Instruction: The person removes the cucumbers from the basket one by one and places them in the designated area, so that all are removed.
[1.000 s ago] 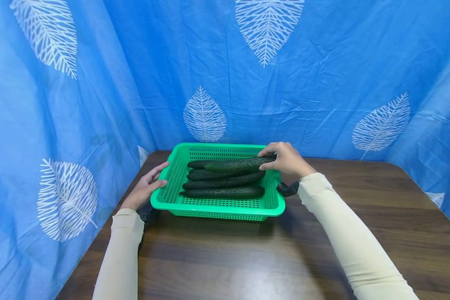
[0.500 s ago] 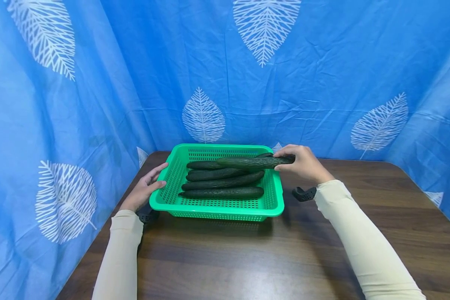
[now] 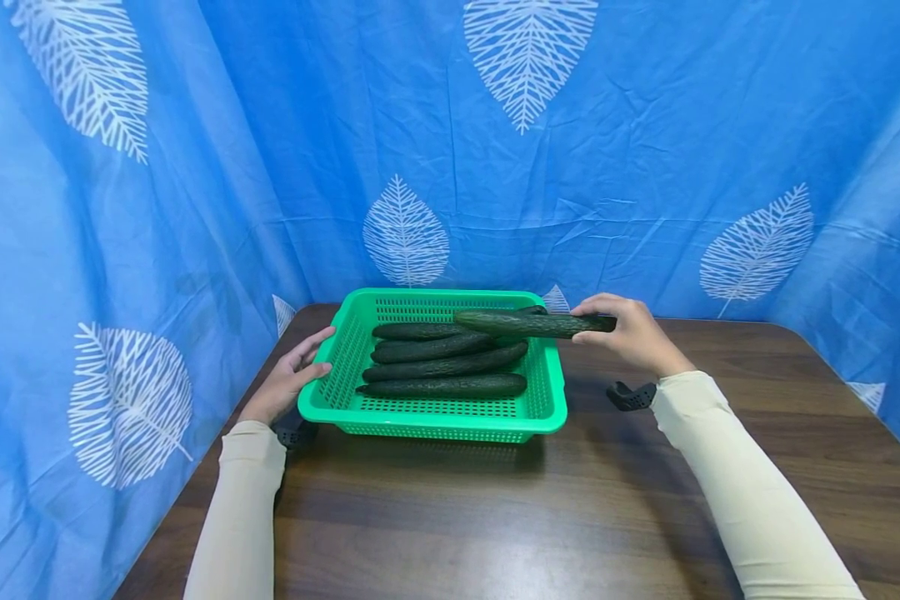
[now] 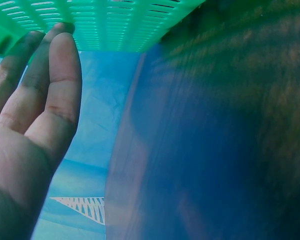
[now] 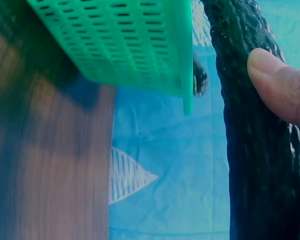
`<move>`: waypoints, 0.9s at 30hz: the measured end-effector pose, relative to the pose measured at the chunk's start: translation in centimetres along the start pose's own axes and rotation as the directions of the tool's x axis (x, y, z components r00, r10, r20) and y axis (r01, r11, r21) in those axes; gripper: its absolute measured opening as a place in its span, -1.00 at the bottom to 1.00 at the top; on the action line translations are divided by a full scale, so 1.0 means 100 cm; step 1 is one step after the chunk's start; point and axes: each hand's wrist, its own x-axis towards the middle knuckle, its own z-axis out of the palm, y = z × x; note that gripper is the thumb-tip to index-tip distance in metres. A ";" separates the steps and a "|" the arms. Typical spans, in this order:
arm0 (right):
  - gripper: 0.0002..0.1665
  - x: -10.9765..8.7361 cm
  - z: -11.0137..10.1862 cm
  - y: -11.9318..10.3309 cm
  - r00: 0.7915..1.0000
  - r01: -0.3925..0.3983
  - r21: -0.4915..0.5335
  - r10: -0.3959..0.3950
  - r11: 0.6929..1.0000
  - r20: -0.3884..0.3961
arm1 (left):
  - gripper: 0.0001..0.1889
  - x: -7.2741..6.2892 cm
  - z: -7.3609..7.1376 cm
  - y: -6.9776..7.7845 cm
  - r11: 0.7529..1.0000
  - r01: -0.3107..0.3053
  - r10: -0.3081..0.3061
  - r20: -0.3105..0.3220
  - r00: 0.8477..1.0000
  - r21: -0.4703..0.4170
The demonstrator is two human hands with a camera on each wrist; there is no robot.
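A person's two forearms wear long, plain cream sleeves, the left [image 3: 240,517] and right [image 3: 753,492] smooth and close-fitting, with a narrow hemmed band at the wrist. The left hand [image 3: 288,377] and right hand [image 3: 640,335] are bare. A curved black piece dotted with small holes [image 3: 632,396] sits under the right wrist.

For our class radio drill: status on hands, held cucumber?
Right hand gripping cucumber over right rim of green basket. Left hand touching basket's left side. No obstruction seen.

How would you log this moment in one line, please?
right hand: holds cucumber, partly above basket | left hand: touches basket's left side | other cucumbers: inside basket
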 end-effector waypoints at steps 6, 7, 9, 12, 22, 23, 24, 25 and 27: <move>-0.59 -0.009 -0.008 0.006 1.000 -0.002 -0.027 0.001 1.000 -0.021 | -0.28 -0.001 0.000 0.001 1.000 -0.003 0.003 0.003 1.000 0.004; -0.59 -0.011 -0.010 0.008 1.000 -0.005 -0.028 0.005 1.000 -0.022 | -0.28 -0.001 0.000 0.001 1.000 -0.002 0.002 0.003 1.000 0.005; -0.58 -0.014 -0.013 0.010 1.000 -0.017 -0.024 0.016 1.000 -0.022 | -0.28 -0.001 0.000 0.001 1.000 0.001 -0.001 0.003 1.000 0.006; -0.57 -0.018 -0.018 0.015 0.999 -0.027 -0.025 0.027 0.999 -0.023 | -0.28 -0.002 0.000 0.002 1.000 0.011 -0.011 -0.001 1.000 0.010; -0.58 -0.030 -0.033 0.030 0.996 -0.089 -0.067 0.087 0.994 -0.031 | -0.28 -0.002 0.000 0.000 1.000 -0.006 0.006 0.003 1.000 -0.005; -0.58 -0.031 -0.035 0.031 0.995 -0.094 -0.073 0.092 0.993 -0.029 | -0.28 -0.002 0.000 -0.001 1.000 -0.007 0.007 0.002 1.000 -0.011; -0.58 -0.032 -0.036 0.033 0.995 -0.098 -0.076 0.097 0.992 -0.027 | -0.28 -0.002 0.000 -0.001 1.000 -0.008 0.008 0.002 1.000 -0.016; -0.58 -0.033 -0.038 0.035 0.995 -0.103 -0.078 0.101 0.992 -0.026 | -0.28 -0.002 0.000 -0.001 1.000 -0.009 0.009 0.001 1.000 -0.022; -0.58 -0.035 -0.042 0.038 0.994 -0.110 -0.075 0.109 0.991 -0.026 | -0.28 -0.002 0.000 -0.001 1.000 -0.011 0.011 0.000 1.000 -0.018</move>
